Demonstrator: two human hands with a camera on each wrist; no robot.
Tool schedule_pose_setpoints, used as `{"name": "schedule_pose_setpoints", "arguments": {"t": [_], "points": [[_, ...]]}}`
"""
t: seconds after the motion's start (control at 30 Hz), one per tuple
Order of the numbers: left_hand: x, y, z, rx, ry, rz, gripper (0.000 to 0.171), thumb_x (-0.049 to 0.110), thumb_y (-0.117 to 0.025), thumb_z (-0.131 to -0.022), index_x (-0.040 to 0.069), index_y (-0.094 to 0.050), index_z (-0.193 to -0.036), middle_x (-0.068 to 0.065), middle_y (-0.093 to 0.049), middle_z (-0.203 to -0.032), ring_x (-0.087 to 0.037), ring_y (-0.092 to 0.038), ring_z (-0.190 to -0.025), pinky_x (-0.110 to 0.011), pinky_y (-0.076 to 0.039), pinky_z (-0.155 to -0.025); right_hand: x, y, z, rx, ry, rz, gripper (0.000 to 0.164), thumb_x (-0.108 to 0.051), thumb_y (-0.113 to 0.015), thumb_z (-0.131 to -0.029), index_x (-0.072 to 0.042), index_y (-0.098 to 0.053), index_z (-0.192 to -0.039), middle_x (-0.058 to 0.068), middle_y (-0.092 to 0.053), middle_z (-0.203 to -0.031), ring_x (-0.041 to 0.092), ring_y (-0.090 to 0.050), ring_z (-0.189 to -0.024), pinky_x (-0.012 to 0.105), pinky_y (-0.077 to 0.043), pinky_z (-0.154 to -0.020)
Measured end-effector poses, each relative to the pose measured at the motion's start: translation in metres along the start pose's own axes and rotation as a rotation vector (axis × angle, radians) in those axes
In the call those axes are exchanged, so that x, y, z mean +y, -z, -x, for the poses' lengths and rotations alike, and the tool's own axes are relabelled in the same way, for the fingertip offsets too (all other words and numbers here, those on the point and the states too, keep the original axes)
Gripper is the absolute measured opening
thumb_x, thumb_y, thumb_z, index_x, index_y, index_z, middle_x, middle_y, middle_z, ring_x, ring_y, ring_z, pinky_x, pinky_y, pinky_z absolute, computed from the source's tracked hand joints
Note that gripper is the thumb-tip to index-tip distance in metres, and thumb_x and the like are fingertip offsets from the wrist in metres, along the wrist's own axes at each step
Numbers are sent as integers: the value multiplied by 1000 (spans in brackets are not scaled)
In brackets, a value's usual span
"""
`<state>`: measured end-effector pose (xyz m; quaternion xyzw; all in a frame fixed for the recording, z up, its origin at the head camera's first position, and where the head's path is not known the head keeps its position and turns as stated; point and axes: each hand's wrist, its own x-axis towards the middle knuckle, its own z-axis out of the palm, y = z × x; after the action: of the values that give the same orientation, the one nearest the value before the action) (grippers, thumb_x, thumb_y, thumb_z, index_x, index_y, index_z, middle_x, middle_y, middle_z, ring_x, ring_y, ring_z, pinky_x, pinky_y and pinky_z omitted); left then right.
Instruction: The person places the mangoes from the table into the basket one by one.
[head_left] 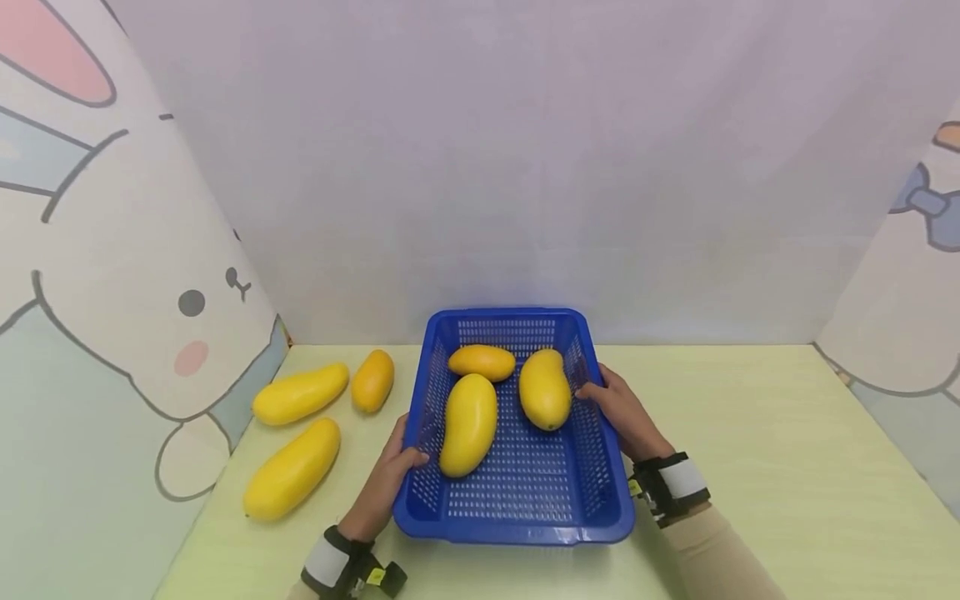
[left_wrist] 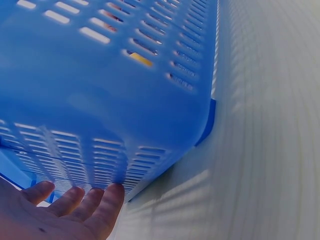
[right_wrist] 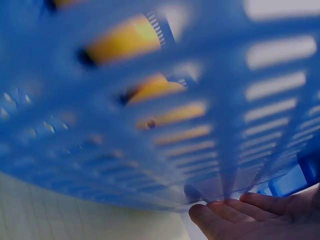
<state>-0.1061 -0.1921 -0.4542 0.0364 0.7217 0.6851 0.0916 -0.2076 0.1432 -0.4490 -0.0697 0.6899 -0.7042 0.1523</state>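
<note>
Both hands grip a blue plastic basket (head_left: 517,535) by its two long sides in the head view. My left hand (head_left: 384,483) has its thumb over the left rim, with the fingers against the slotted outer wall (left_wrist: 75,107) in the left wrist view. Farther up the opposite side, my right hand (head_left: 628,414) hooks its thumb over the rim; its fingers (right_wrist: 232,212) lie along the outer wall. Inside the basket are a large yellow mango (head_left: 469,427) at the left, another large mango (head_left: 544,390) at the right and a smaller orange-yellow mango (head_left: 482,362) toward the back.
Left of the basket, two large yellow mangoes (head_left: 292,471) and a small orange-yellow mango (head_left: 372,381) lie on the pale green table (head_left: 750,433). A whitish wall (head_left: 525,167) rises behind. Side panels with cartoon rabbits (head_left: 135,317) bound the table.
</note>
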Motion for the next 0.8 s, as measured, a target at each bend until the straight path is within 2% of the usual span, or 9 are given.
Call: {"name": "schedule_pose_setpoints", "arguments": {"t": [0.2,0.5,0.8], "points": [[1,1,-1,-2,7,-6,60,13,-40,-87,28,-23,-143,-8,-28,-145,-32,-34,-126,-55,-27,-101,1,-1,0,33,14,28,58,-8,-44,-88,-9,-25,-143,22,-41,-128,38,-55,-99,52,-48,-79],[2,1,1,12,27,-28,57,15,-42,-87,25,-26,-141,-10,-32,-142,-32,-37,-123,-53,-30,-99,2,-2,0,30,29,15,57,-8,-43,-88,-7,-25,-142,24,-42,-124,38,-56,-96,52,-48,-77],[5,2,2,7,47,-49,59,17,-44,-87,24,-24,-142,-10,-29,-145,-30,-35,-124,-54,-27,-101,2,-2,0,55,27,56,56,-9,-44,-88,-7,-26,-142,23,-41,-130,38,-55,-99,49,-49,-78]]}}
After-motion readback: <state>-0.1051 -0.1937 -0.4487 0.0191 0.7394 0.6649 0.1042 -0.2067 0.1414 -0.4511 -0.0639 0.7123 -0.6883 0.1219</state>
